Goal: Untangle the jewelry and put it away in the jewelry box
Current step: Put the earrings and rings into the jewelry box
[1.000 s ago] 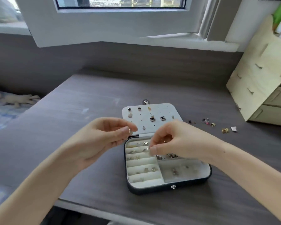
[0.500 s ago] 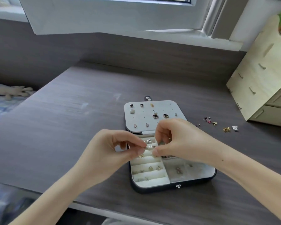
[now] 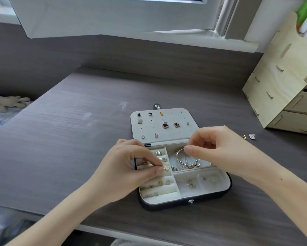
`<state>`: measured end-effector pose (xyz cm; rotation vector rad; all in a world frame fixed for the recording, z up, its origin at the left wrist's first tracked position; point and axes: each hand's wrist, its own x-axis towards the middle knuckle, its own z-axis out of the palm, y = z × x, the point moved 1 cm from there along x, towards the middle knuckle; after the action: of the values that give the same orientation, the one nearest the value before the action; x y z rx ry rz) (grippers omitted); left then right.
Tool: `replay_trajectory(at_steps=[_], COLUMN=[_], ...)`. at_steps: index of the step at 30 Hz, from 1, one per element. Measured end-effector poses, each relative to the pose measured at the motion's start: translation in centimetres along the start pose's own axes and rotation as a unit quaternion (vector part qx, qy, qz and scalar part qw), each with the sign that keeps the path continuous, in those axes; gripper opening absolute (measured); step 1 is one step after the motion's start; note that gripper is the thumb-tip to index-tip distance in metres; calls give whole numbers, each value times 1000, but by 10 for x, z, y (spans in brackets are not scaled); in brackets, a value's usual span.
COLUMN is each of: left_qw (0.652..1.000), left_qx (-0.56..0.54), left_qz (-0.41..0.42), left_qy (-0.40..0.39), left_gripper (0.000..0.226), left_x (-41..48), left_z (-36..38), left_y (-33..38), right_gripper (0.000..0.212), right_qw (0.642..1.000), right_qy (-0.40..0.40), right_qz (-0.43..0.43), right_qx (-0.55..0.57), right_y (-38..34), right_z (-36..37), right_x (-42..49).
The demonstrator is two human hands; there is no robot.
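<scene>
Box (image 3: 167, 205) is open flat on the worktop (image 3: 60, 139), with its lid (image 3: 149, 128) lying behind it and a bunch of studs (image 3: 170, 124) pinned to it.

My left hand (image 3: 129, 167) is over the box's left side, where the ring rolls are. Thumb and forefinger are pinched on a small gold piece (image 3: 166, 168), right at the rolls near the divider. There are a couple of rings (image 3: 159, 153) in the rolls just behind it.

My right hand (image 3: 220, 148) is over the box's back right corner. Its fingers are curled in and the thumb tip meets the forefinger just above the bracelets (image 3: 186, 161) in the back right compartment. Honestly I can't tell if it's got anything in that pinch, it's too tiny to see.

Some small bits (image 3: 191, 183) lie in the front right compartment. A few loose bits (image 3: 251, 136) are on the worktop to the right of the box, and the wooden drawers (image 3: 282, 89) are further right and back.
</scene>
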<state>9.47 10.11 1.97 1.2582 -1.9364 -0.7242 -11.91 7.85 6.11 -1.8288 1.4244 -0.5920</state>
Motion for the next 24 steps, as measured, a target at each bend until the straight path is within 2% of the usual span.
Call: replay_trajectory(at_steps=[5,9,14,18,24], left_qw=[999,997,993,995,996], left_qx=[-43,-60,-85,-57,-16], left_qz=[1,-23,-60,-75,-71], left_qy=[-29,-41,-50,-38,-44], left_gripper=[9,19,18,16,25], left_x=[2,5,11,16,19], left_z=[-3,-4,-4,-1,-1], left_y=[7,11,16,16,17], right_gripper=[12,13,14,14,13], right_qw=[998,994,990,989,986], right_qy=[38,84,112,116,137], right_qz=[30,58,63,64,69], right_qx=[25,48,58,59,66], right_y=[11,16,19,23,34], right_z=[-11,-25,-33,-36,-46], right_x=[-5,-9,-11,-11,-11])
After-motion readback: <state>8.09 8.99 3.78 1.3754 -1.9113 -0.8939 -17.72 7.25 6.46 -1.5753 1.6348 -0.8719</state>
